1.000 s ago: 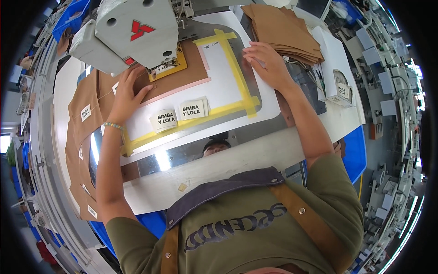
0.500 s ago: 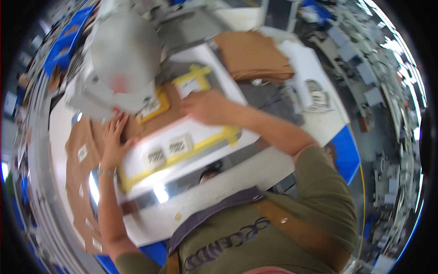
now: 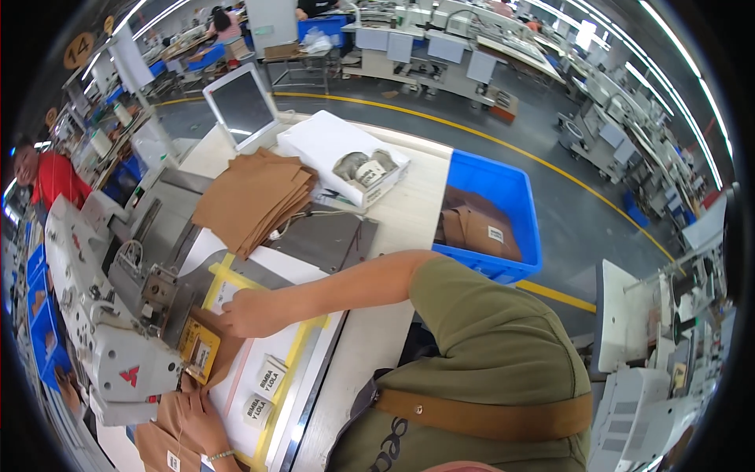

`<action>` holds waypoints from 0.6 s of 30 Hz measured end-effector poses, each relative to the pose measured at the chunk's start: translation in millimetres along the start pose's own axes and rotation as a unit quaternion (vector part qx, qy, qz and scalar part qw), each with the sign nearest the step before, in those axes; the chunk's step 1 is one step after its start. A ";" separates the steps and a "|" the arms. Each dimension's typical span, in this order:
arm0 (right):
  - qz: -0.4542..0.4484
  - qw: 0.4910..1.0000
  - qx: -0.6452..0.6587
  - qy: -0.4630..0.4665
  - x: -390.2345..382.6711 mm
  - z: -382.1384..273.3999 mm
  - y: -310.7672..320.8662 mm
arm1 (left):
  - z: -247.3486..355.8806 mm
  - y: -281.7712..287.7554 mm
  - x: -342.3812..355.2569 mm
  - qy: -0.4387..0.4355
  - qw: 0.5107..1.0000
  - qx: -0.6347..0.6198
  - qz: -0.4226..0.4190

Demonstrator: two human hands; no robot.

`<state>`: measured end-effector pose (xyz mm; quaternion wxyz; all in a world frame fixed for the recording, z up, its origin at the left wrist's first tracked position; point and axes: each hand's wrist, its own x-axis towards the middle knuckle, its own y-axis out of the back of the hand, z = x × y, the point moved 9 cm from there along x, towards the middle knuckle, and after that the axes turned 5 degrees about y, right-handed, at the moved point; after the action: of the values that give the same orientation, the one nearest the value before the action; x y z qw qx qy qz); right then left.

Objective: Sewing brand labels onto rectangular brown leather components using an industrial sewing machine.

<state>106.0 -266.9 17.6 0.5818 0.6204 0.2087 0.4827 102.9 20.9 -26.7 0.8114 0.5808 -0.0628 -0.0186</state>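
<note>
My right hand (image 3: 255,317) has its fingers closed at the upper edge of a brown fabric piece (image 3: 226,360) beside the sewing machine (image 3: 110,338). A yellow rectangular frame (image 3: 199,348) around a white label lies on that piece, close to the machine's needle area. My left hand (image 3: 197,421) rests flat, fingers stretched toward the needle area, over brown fabric (image 3: 155,436) with a sewn-on label. Its fingertips are partly hidden by the machine head. Two stacks of white labels, an upper one (image 3: 269,375) and a lower one (image 3: 255,410), sit on the white board (image 3: 288,337) edged with yellow tape.
A pile of brown fabric pieces (image 3: 253,193) lies behind the board. Beside it stand a white box (image 3: 314,145) with labels and a tilted screen (image 3: 242,102). A blue crate (image 3: 525,212) holding brown pieces stands right of the table. A person in red (image 3: 59,181) is at far left.
The view has swung right, bringing the blue crate and aisle fully into sight. Both hands stay near the machine, the right one still at the brown piece.
</note>
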 end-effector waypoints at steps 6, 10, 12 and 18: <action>0.033 0.998 0.045 0.011 -11.3 -8.6 2.9 | -44.6 17.8 -76.2 -0.212 0.924 0.300 0.107; 0.066 0.993 0.102 -0.010 -40.0 6.3 6.3 | -132.6 36.0 -102.9 -0.088 0.944 0.314 -0.057; 0.084 0.988 0.128 -0.019 -50.8 13.6 6.9 | -144.0 49.9 -105.1 -0.065 0.941 0.315 -0.108; 0.116 0.969 0.215 -0.042 -57.5 28.5 3.6 | -58.0 78.2 -104.6 -0.130 0.949 0.269 -0.101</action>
<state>103.2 -329.8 4.5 0.3828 0.7706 0.2100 0.4642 2.9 111.6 20.4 0.6035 0.7734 -0.1118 -0.1583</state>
